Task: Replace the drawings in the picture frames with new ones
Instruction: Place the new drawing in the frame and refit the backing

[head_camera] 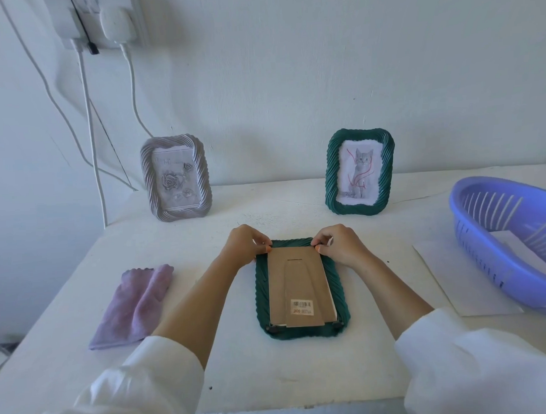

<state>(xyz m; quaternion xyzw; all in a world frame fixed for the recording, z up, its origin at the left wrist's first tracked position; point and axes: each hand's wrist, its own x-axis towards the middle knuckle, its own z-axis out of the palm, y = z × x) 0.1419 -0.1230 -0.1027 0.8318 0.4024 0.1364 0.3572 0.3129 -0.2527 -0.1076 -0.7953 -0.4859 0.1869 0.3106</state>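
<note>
Head view, only one given. A dark green frame (pixel 301 287) is laid face down on the white worktop (pixel 242 373), mid-front, w/ its brown card backing (pixel 298 284) still seated in the recess. A barcode sticker is seen near the close end of the backing, and a folded-flat easel leg runs down its centre. Two small dark clips are seen at the near corners; whether they are turned open or shut can't be told.

Both hands are placed at the far end of the backing. The left hand (pixel 245 244) is curled at the far-left corner, fingers pressed together, thumb and forefinger pinching at the backing's edge or a tab there. The right hand (pixel 333 243) is set likewise at the far-right corner, fingertips closed on the edge. What exactly is gripped is hidden by the fingers.

Progress, judged: early-to-mid. This frame is prob. being opened or closed up; which one can't be told, as no drawing is visible in it. Two more frames stand upright at the back by the wall: a grey frame (pixel 176 177) w/ a rose drawing, left, and a second green frame (pixel 360 171) w/ a cat drawing, right. Whether those are old or new can't be judged.

A white sheet (pixel 452 279) lies at right, partly under a blue basket (pixel 514 244); a purple cloth (pixel 134 306) lies at left.
</note>
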